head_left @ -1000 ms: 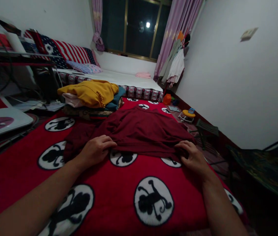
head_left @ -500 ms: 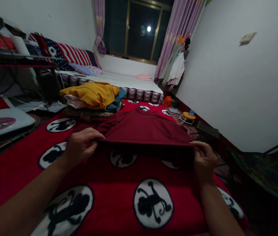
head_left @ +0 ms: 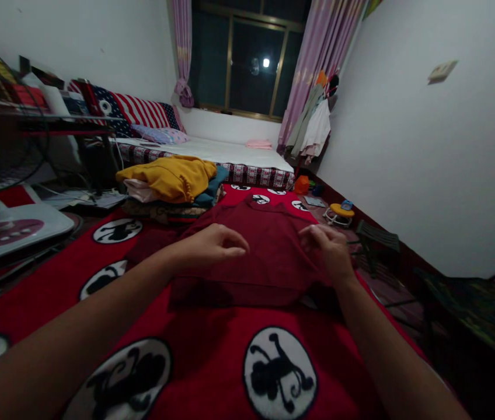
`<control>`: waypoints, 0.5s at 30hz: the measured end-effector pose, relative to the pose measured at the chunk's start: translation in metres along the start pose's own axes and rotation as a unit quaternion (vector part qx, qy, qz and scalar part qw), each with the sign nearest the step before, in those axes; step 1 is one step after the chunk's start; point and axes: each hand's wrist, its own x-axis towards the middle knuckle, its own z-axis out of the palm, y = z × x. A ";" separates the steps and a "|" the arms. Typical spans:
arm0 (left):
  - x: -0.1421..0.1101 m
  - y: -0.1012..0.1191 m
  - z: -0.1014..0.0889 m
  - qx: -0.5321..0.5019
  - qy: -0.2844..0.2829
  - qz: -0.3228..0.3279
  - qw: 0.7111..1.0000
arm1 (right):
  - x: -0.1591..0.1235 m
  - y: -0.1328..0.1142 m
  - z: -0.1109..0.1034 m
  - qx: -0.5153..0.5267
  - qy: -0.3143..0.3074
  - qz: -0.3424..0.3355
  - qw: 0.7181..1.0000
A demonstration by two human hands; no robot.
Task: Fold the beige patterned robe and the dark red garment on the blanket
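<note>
I see left hand (head_left: 212,245) and right hand (head_left: 331,248) half-open, loosely curled over the maroon shirt (head_left: 271,251) mid-frame; red blanket (head_left: 212,373) stretches lower-centre below its hem.

"Where is my feed looking from?"

"The head camera, worn above two bare forearms (head_left: 98,315) that come in from the lower corners. I have the left hand (head_left: 210,245) and right hand (head_left: 330,248) close, around mid-picture."

"And it faces?"

"Forward and down, along the bright red cloth with round white patches (head_left: 208,361), near under me at the bottom edge."

"What's farthest?"

"The dark glass window with a gold-coloured frame (head_left: 247,81), top centre. A plain white wall (head_left: 405,146) fills my upper right."
</note>
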 end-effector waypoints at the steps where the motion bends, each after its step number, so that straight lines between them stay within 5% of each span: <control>1: 0.019 -0.005 0.008 0.007 0.017 0.006 1.000 | 0.011 0.000 0.015 -0.022 -0.022 -0.011 0.999; 6: 0.073 -0.074 0.052 0.146 0.100 -0.083 0.981 | 0.030 0.053 0.059 -0.300 -0.120 -0.015 0.946; 10: 0.068 -0.128 0.065 0.206 0.122 -0.188 0.953 | 0.027 0.104 0.048 -0.456 -0.088 0.122 0.877; 15: 0.060 -0.142 0.065 0.212 0.132 -0.176 0.952 | 0.029 0.117 0.041 -0.493 -0.090 0.145 0.853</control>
